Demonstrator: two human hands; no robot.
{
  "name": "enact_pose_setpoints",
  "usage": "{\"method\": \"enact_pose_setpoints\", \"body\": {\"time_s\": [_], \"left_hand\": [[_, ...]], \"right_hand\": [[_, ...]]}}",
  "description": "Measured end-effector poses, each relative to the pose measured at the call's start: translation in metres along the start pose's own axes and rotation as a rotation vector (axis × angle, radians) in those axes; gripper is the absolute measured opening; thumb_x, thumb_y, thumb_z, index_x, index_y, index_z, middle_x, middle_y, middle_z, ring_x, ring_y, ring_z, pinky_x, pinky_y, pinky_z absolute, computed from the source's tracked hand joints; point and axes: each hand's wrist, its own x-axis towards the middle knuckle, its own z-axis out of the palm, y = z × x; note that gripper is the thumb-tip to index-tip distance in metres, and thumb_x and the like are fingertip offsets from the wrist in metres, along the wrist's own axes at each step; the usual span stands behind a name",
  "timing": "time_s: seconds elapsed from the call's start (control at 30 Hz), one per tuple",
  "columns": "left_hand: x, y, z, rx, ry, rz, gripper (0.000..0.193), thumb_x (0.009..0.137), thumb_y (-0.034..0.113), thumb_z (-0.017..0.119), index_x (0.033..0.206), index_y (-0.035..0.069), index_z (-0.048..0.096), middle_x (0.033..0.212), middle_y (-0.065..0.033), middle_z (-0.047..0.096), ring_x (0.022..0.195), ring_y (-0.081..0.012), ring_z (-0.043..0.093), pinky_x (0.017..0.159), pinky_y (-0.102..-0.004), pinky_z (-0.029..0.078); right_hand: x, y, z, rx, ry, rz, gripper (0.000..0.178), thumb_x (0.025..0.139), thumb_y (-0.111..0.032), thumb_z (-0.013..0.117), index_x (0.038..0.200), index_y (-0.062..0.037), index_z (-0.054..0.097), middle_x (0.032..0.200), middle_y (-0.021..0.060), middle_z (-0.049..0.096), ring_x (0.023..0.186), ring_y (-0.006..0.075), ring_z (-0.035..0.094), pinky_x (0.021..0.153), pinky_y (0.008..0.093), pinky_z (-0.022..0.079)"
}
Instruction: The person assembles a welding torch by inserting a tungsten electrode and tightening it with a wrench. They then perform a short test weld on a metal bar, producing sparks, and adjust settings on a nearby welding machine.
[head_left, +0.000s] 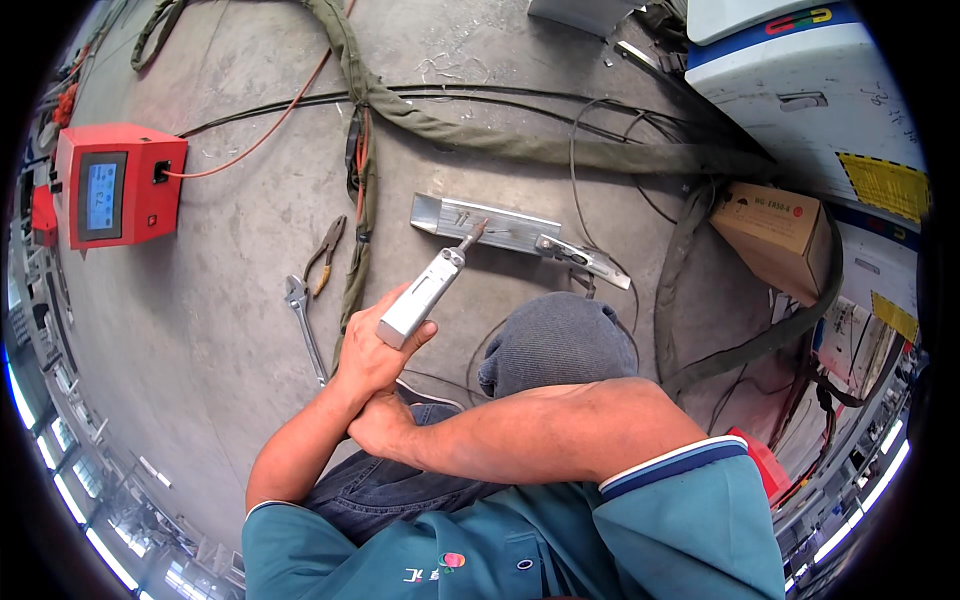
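Observation:
My left hand (368,352) is wrapped round a silver, boxy welding gun (424,294). Its narrow copper-coloured tip points up and right, over a shiny metal channel piece (520,232) on the floor; whether the tip touches the metal I cannot tell. Crossing in front of my body, my right hand (384,424) is closed about my left wrist. A small metal ground clamp (585,262) appears to sit at the channel's right end. Short marks show on the channel's upper face, near the tip. The left fingers under the gun are mostly hidden.
Pliers (327,258) and an adjustable wrench (306,325) lie left of my hands. A red machine with a screen (130,190) stands at far left. Green-sleeved hose (520,147) and black cables cross the floor. A cardboard box (768,238) and white cabinets (800,110) stand right.

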Motion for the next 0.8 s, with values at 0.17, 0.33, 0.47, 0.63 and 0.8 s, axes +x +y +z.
{"method": "enact_pose_setpoints", "body": {"time_s": [0.17, 0.33, 0.47, 0.63, 0.8], "left_hand": [[0.001, 0.003, -0.001, 0.009, -0.004, 0.005, 0.061, 0.085, 0.035, 0.082, 0.128, -0.002, 0.062, 0.104, -0.02, 0.073, 0.096, -0.0371, 0.072, 0.085, -0.0407, 0.056], [0.0, 0.001, 0.0, -0.002, 0.0, 0.007, 0.06, 0.085, 0.035, 0.082, 0.129, -0.001, 0.062, 0.104, -0.0201, 0.073, 0.097, -0.0373, 0.072, 0.085, -0.0408, 0.056], [0.0, 0.001, 0.001, 0.001, 0.0, 0.001, 0.06, 0.084, 0.034, 0.082, 0.128, -0.001, 0.062, 0.104, -0.0203, 0.073, 0.096, -0.0376, 0.072, 0.085, -0.0412, 0.056], [-0.002, 0.012, 0.001, 0.022, 0.025, 0.023, 0.059, 0.083, 0.032, 0.082, 0.128, -0.001, 0.062, 0.103, -0.0208, 0.072, 0.094, -0.0392, 0.071, 0.081, -0.0421, 0.057], [-0.005, 0.007, 0.003, 0.118, 0.076, 0.16, 0.06, 0.082, 0.031, 0.083, 0.128, -0.001, 0.062, 0.103, -0.0217, 0.072, 0.091, -0.0403, 0.07, 0.077, -0.0431, 0.057]], "right_hand": [[0.006, 0.008, 0.008, -0.008, 0.003, -0.009, 0.045, 0.089, -0.028, 0.058, 0.125, -0.001, 0.06, 0.116, 0.0237, 0.068, 0.106, 0.039, 0.067, 0.091, 0.0489, 0.053], [0.007, 0.011, 0.009, -0.004, -0.008, 0.003, 0.054, 0.092, -0.044, 0.055, 0.13, -0.0049, 0.06, 0.122, 0.0256, 0.066, 0.112, 0.0433, 0.063, 0.094, 0.0518, 0.05], [0.007, 0.011, 0.007, -0.02, -0.025, -0.016, 0.055, 0.092, -0.045, 0.055, 0.131, -0.0058, 0.06, 0.123, 0.0251, 0.066, 0.112, 0.043, 0.064, 0.094, 0.0518, 0.051], [0.002, 0.009, 0.006, -0.054, 0.016, -0.057, 0.041, 0.09, -0.028, 0.06, 0.121, -0.0012, 0.063, 0.115, 0.0226, 0.069, 0.105, 0.0377, 0.068, 0.091, 0.0484, 0.053], [-0.004, 0.006, 0.004, -0.095, 0.038, -0.081, 0.04, 0.094, -0.034, 0.056, 0.118, -0.0035, 0.066, 0.114, 0.0219, 0.069, 0.106, 0.0378, 0.067, 0.091, 0.0487, 0.052]]}}
